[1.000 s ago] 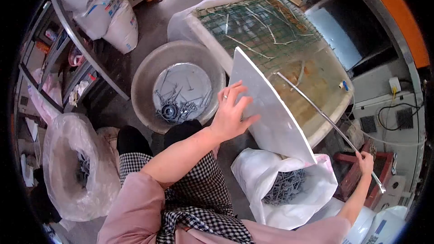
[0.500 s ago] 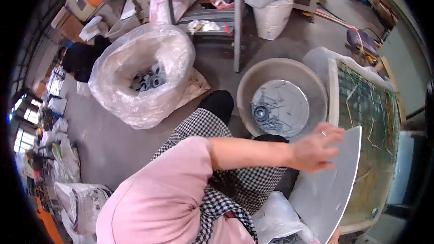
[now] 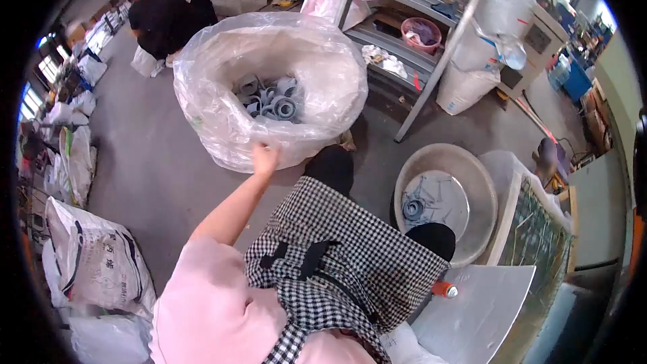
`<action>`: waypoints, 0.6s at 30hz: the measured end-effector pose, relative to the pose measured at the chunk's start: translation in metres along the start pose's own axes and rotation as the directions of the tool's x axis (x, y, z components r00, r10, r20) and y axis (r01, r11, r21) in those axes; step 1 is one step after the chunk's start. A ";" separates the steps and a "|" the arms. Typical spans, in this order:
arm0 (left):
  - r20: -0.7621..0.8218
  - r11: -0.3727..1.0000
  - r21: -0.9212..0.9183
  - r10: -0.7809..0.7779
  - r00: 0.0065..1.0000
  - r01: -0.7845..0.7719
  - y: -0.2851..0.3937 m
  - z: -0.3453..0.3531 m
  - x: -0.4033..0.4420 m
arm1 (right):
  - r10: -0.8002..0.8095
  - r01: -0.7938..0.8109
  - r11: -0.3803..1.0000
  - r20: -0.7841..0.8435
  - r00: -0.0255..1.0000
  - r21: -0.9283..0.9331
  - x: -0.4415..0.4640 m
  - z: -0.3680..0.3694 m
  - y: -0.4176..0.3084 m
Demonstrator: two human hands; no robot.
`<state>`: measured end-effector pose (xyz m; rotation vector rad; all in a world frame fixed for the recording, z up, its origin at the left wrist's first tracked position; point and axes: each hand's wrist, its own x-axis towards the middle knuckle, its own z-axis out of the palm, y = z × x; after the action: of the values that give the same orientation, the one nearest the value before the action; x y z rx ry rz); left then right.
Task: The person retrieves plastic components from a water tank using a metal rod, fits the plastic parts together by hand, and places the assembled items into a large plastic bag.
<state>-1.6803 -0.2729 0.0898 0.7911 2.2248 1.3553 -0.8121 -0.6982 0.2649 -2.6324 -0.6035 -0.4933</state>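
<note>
My left hand [image 3: 265, 158] is at the near side of a large clear plastic bag [image 3: 209, 118], its fingers closed on the film. Inside the wide-mouthed bag lie several grey ring-shaped plastic parts [image 3: 276, 104]. My right hand is out of view. To the right stands a round grey basin [image 3: 488, 192] holding a grey ring part [image 3: 413, 209] and thin grey sticks [image 3: 441, 189]. A pale grey board [image 3: 475, 307] leans by my right knee, with an orange-red can [image 3: 445, 289] beside its upper left edge.
Metal steps [image 3: 431, 61] stand behind the bag, carrying a pink basket [image 3: 421, 34] and cloths. White sacks [image 3: 465, 87] are stacked to their right. A netted frame [image 3: 539, 222] is beyond the basin. A printed sack [image 3: 101, 256] lies at left. A person in black [image 3: 168, 20] crouches at the back left.
My left hand has swung from above the board on the right to the plastic bag on the left. The view has turned left. My right hand, partly visible before at the board's lower edge, is gone.
</note>
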 end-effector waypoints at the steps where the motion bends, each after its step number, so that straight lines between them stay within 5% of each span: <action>1: 0.009 0.989 -0.052 -0.141 0.990 0.142 -0.001 -0.022 0.006 | -0.045 0.046 0.998 -0.037 0.998 0.029 0.010 -0.001 -0.038; 4: 0.027 0.932 -0.133 -0.337 0.941 0.338 0.009 -0.068 0.013 | -0.385 0.395 0.874 -0.093 0.918 0.282 0.083 0.066 -0.111; 5: 0.020 0.914 -0.158 -0.375 0.927 0.373 0.010 -0.075 0.020 | -0.356 0.325 0.899 0.057 0.933 0.293 0.090 0.081 -0.164; 6: 0.025 0.910 -0.161 -0.384 0.923 0.383 0.017 -0.079 0.026 | -0.524 0.408 0.772 0.126 0.842 0.486 0.079 0.098 -0.228; 7: 0.046 0.899 -0.195 -0.391 0.919 0.392 0.024 -0.077 0.031 | -0.549 0.350 0.682 0.133 0.825 0.643 0.108 0.170 -0.254; 8: 0.066 0.887 -0.227 -0.399 0.915 0.403 0.022 -0.073 0.042 | -0.605 0.348 0.694 0.248 0.757 0.631 0.057 0.167 -0.353; 10: -0.025 0.912 -0.199 -0.370 0.929 0.358 -0.009 -0.052 0.077 | -0.562 0.019 0.672 0.493 0.665 0.740 -0.065 0.168 -0.510; 14: -0.219 0.934 -0.178 -0.344 0.913 0.309 0.002 -0.042 0.110 | -0.534 -0.231 0.804 0.837 0.123 0.547 -0.229 0.242 -0.707; 15: -0.164 0.920 -0.250 -0.349 0.923 0.303 0.015 -0.047 0.117 | -0.460 -0.314 0.831 0.885 0.078 0.459 -0.270 0.254 -0.749; 16: -0.193 0.925 -0.231 -0.348 0.918 0.302 0.017 -0.045 0.129 | -0.379 -0.394 0.848 0.925 0.017 0.354 -0.302 0.274 -0.789; 18: -0.187 0.870 -0.182 -0.489 0.852 0.459 0.012 -0.041 0.144 | -0.415 -0.498 0.836 0.860 -0.297 0.231 -0.345 0.319 -0.846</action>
<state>-1.8102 -0.2012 0.1103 0.0175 2.2617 1.3662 -1.4260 0.0298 0.0958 -1.6297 -0.7891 2.0468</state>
